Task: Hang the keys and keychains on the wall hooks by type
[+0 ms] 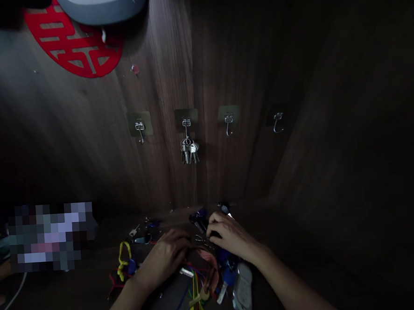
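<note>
My left hand (169, 251) rests over the left side of a pile of keys, fingers loosely bent and reaching right; its fingertips are partly hidden. My right hand (229, 231) is over the back right of the pile, thumb and fingers bent but apart, close to a dark key bunch (198, 218) and a carabiner (199, 238). Nothing shows clearly held in either hand. Between and below them lie a reddish-brown strap (208, 258), a brass key (200, 296) with coloured cords, a blue-headed key (227, 280) and a grey oval fob (242, 288).
Metal hooks (140, 128) line the wooden panel; a bunch of keys (190, 151) hangs from the second hook (186, 123). Left of my hands are a yellow cord loop (123, 253) and a small silver key (135, 230). A red paper-cut ornament (77, 50) is at upper left, near a blurred-out object (54, 239) below.
</note>
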Motion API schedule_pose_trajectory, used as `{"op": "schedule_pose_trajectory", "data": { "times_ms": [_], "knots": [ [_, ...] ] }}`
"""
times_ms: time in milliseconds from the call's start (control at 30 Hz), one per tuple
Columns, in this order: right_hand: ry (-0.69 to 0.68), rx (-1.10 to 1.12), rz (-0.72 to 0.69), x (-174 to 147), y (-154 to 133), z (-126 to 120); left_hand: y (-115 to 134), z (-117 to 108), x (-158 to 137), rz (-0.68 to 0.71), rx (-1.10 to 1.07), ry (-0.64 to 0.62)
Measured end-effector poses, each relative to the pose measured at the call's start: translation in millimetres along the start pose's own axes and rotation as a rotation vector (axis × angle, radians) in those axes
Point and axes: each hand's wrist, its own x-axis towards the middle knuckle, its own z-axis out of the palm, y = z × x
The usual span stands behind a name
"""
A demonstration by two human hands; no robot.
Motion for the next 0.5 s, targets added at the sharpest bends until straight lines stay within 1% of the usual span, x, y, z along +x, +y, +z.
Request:
{"op": "schedule_pose_trajectory", "data": {
  "times_ms": [133, 300, 433, 500],
  "knots": [
    [0.001, 0.045, 0.044, -1.0, 9.8, -3.9, -8.2, -7.8, -3.3, -0.053, -0.025, -0.014],
    [0.037, 0.07, 0.119, 0.9, 15.8, -3.1, -15.7, -12.6, -5.7, -0.1, -0.04, 0.02],
    [0.051, 0.157, 0.158, 2.0, 20.6, -1.8, -23.6, -14.3, -8.2, -0.165, 0.014, 0.044],
    [0.06, 0.167, 0.184, 2.0, 23.3, -2.9, -29.0, -15.6, -10.0, -0.203, 0.06, 0.067]
  ]
}}
